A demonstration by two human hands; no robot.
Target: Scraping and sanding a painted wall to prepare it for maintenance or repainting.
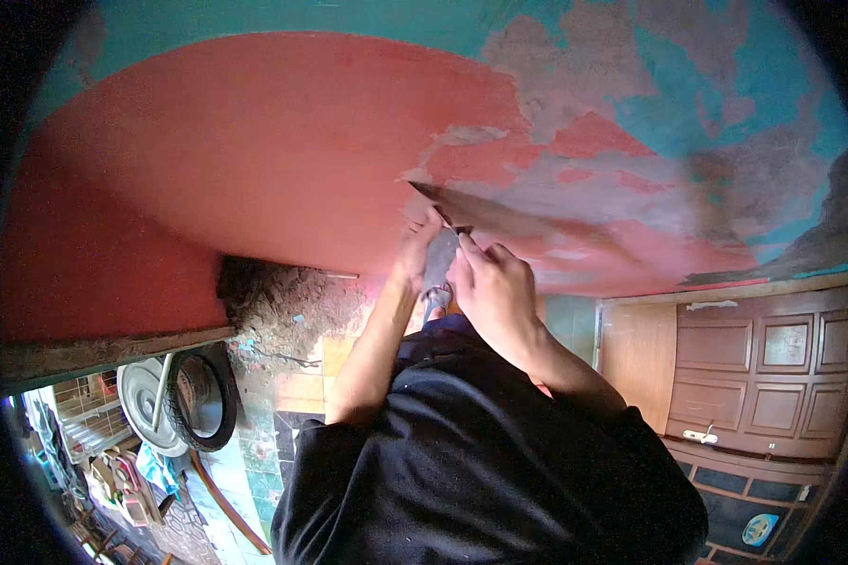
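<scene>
Close in front of me is a wall (268, 162) with red paint below and teal above, marked with bare grey-brown patches. My left hand (418, 244) is raised near it, holding the edge of a grey flat plate (439, 261). My right hand (498, 279) grips a thin flat-bladed tool (454, 229) between thumb and fingers, at the plate's upper end. The tool's handle is mostly hidden by my fingers. A dark pointed shape lies on the wall just above both hands; whether it is blade or shadow, I cannot tell.
Rubble (268, 293) lies along the wall's foot at left, beside floor tiles (300, 392). Further left are a tyre (230, 395), a round grey lid-like object (138, 402) and a wire cage (92, 417). A brown panelled door (735, 381) stands at right.
</scene>
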